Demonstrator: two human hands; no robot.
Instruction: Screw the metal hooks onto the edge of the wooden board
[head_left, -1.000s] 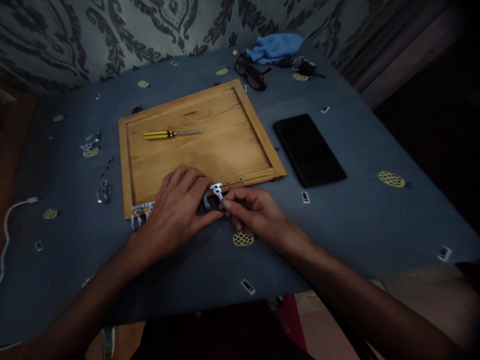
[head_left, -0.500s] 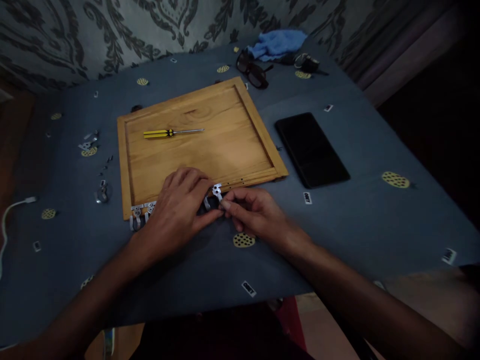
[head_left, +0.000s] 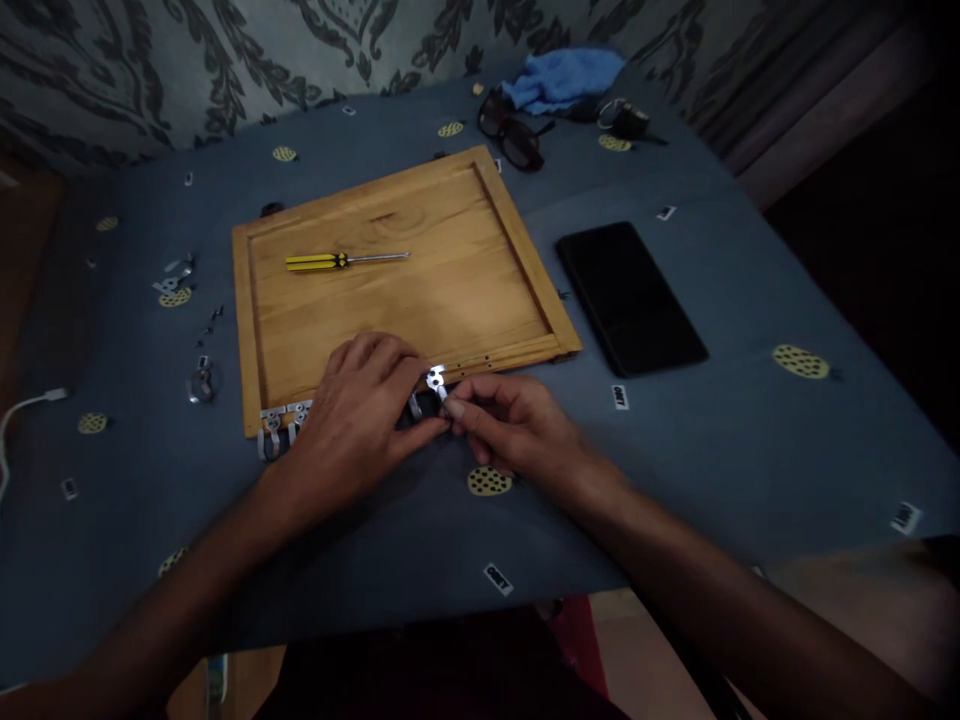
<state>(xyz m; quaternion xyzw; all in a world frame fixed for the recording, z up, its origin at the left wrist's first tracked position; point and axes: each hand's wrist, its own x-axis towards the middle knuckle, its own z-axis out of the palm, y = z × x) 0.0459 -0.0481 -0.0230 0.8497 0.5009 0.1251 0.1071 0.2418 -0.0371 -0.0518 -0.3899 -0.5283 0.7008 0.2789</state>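
Observation:
My right hand (head_left: 517,425) pinches a small silver metal hook (head_left: 436,380) by its lower end, and the plate with holes at its top lies against the near edge of a framed wooden board (head_left: 337,330). My left hand (head_left: 367,400) is closed over that same edge, fingers together on the frame and thumb reaching to my right fingertips. Left of it, two similar hooks (head_left: 271,425) sit along the edge. Part of another hook (head_left: 415,405) shows beneath my left index finger. Small dark holes dot the frame to the right. A yellow-and-black screwdriver (head_left: 322,262) lies on the board.
Loose hooks (head_left: 176,275) and small screws (head_left: 210,325) lie left of the board. To the right is a black tablet (head_left: 630,298). Sunglasses (head_left: 510,130), a blue cloth (head_left: 566,80) and keys (head_left: 626,118) lie at the back. A white cable (head_left: 30,402) lies far left.
The view has shifted slightly. Both hands keep almost the same pose, and the hook's plate at the board edge has tilted a little and catches more light.

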